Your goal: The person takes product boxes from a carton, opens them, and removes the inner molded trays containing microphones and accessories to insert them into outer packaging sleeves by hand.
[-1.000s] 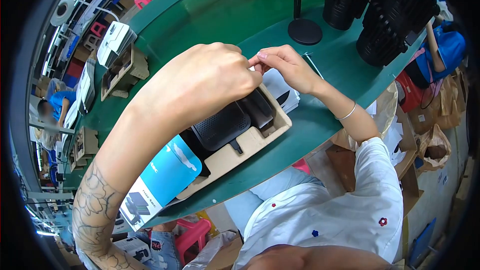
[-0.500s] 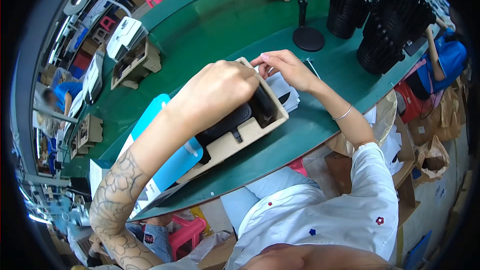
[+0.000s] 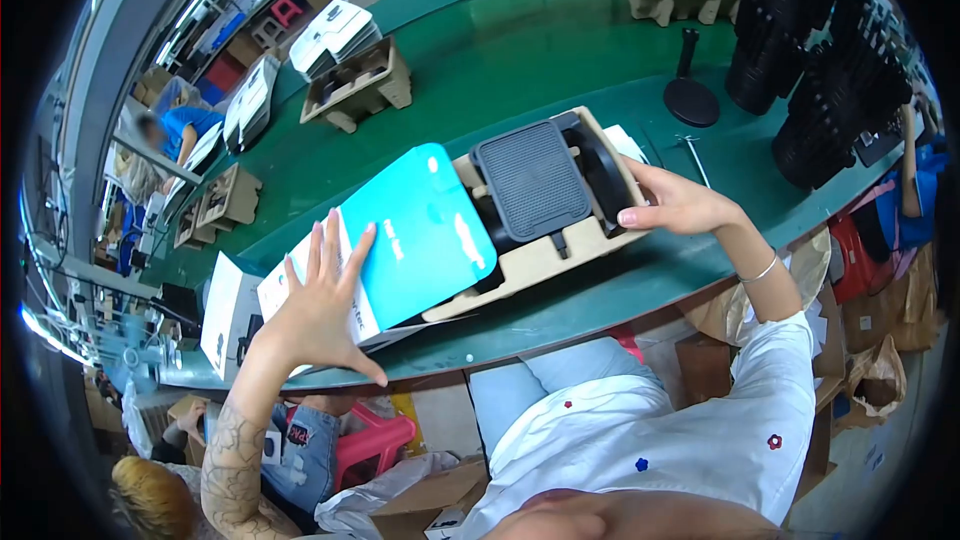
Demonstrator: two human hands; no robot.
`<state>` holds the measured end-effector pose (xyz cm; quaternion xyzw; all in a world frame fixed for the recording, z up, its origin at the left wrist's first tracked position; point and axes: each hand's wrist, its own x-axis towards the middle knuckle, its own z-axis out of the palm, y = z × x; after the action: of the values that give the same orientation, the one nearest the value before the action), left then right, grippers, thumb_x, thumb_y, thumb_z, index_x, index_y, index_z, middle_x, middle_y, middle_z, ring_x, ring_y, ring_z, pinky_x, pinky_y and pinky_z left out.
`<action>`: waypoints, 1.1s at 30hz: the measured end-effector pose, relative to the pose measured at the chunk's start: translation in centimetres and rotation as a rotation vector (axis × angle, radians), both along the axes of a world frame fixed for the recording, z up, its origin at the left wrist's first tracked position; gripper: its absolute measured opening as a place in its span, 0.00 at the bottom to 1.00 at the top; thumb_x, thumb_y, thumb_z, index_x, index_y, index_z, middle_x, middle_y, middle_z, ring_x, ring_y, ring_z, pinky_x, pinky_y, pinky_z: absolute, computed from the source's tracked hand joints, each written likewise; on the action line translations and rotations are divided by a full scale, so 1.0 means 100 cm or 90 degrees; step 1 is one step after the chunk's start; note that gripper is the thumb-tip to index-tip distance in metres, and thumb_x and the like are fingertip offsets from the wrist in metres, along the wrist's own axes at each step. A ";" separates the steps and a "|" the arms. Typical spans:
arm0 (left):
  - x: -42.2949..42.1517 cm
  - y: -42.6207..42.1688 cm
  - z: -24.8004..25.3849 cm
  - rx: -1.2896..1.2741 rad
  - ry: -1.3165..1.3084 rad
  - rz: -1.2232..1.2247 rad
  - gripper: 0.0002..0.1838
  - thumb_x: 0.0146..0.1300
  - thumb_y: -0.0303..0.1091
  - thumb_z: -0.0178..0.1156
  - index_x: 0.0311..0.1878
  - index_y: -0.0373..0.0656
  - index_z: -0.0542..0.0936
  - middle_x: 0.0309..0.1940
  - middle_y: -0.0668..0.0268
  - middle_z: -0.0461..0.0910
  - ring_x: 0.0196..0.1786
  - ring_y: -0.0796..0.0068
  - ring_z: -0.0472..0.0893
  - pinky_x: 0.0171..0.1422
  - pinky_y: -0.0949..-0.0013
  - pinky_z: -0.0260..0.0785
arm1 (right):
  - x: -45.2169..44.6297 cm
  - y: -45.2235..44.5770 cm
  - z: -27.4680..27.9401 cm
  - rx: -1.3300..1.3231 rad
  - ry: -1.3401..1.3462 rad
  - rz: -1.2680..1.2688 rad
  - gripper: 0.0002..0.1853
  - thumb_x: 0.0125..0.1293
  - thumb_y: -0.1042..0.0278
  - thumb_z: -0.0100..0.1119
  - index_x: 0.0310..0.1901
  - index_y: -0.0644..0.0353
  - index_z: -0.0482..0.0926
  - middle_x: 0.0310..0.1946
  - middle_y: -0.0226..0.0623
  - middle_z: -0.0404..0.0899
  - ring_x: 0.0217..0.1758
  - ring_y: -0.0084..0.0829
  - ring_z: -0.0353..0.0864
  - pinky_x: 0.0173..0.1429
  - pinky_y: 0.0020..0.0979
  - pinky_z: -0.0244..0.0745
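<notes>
My left hand (image 3: 318, 305) lies with fingers spread on the white part of a blue-and-white printed carton (image 3: 415, 230). From the carton's open end sticks a moulded pulp tray (image 3: 525, 265). Black parts sit in the tray, among them a flat rectangular piece with a textured face (image 3: 535, 180). My right hand (image 3: 682, 205) grips the tray's right end, thumb over the rim and the other fingers mostly hidden behind it. White paper sheets (image 3: 625, 143) lie just past that end, partly hidden.
A black round-based stand (image 3: 691, 102) and tall stacks of black parts (image 3: 835, 120) stand at the right. More pulp trays (image 3: 360, 85) and stacked white cartons (image 3: 335, 35) are across the green table (image 3: 480, 55). A co-worker in blue (image 3: 188, 130) sits far left.
My left hand has moved left from above the tray onto the carton and spread out. My right hand has come down onto the tray's end. The textured black piece is now uncovered; the view has shifted.
</notes>
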<state>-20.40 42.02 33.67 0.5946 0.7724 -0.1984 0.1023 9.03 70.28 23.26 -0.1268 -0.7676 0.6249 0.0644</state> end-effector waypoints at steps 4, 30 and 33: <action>-0.023 -0.004 -0.020 0.142 -0.104 -0.015 0.87 0.14 0.65 0.80 0.78 0.53 0.36 0.75 0.34 0.30 0.76 0.29 0.33 0.67 0.20 0.39 | -0.001 0.000 -0.005 -0.042 0.022 -0.008 0.46 0.61 0.58 0.68 0.75 0.62 0.51 0.63 0.44 0.68 0.63 0.33 0.70 0.65 0.32 0.68; -0.010 0.031 0.037 0.161 -0.185 -0.050 0.75 0.21 0.53 0.78 0.78 0.61 0.44 0.70 0.29 0.44 0.72 0.24 0.49 0.72 0.40 0.56 | -0.024 -0.004 0.040 -0.193 -0.019 -0.117 0.37 0.49 0.74 0.47 0.67 0.63 0.65 0.41 0.37 0.76 0.40 0.26 0.80 0.41 0.36 0.86; -0.004 0.035 0.032 0.119 -0.169 -0.047 0.75 0.22 0.54 0.78 0.78 0.62 0.43 0.70 0.26 0.43 0.73 0.24 0.49 0.72 0.41 0.56 | -0.022 -0.002 0.042 -0.175 -0.022 -0.130 0.39 0.48 0.75 0.46 0.69 0.62 0.64 0.40 0.37 0.75 0.38 0.25 0.79 0.39 0.34 0.87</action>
<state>-20.82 45.57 36.88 0.6506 0.7447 -0.0487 0.1406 6.78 70.10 27.42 -0.2225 -0.6588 0.7121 0.0967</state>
